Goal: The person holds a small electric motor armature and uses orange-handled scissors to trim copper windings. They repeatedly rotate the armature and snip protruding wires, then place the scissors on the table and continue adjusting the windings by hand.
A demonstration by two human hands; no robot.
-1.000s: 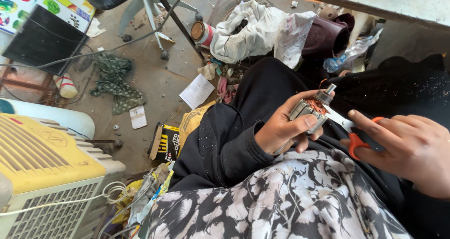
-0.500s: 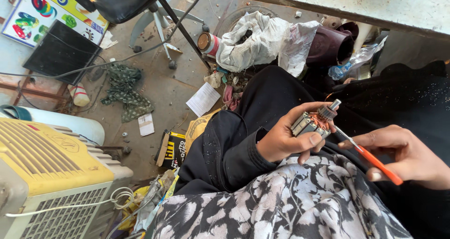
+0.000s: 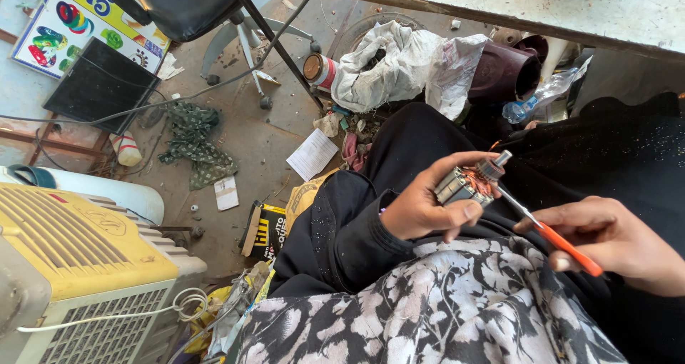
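Centre right of frame: left hand (image 3: 428,207) grips a small motor core (image 3: 467,184), its shaft pointing to the upper right. Right hand (image 3: 621,244), lower right, pinches an orange-handled screwdriver (image 3: 549,234), tip touching the copper windings.

1. The floor is bare, dusty brown concrete (image 3: 250,132), strewn with litter.
2. A yellow-topped air cooler with a pale grilled front (image 3: 78,264) stands at the lower left, a white cord looped at its side.
3. A swivel chair with a dark seat and a pale star-shaped base (image 3: 239,28) stands at the top.
4. A colourful printed board (image 3: 85,21) leans at the upper left, a flat black panel (image 3: 100,86) just beside it.
5. A crumpled green cloth (image 3: 193,139), a white paper sheet (image 3: 312,153) and a yellow-and-black carton (image 3: 265,230) lie on the floor.
6. A worn pale tabletop edge (image 3: 542,3) runs along the upper right.
7. Daylight is soft and even.
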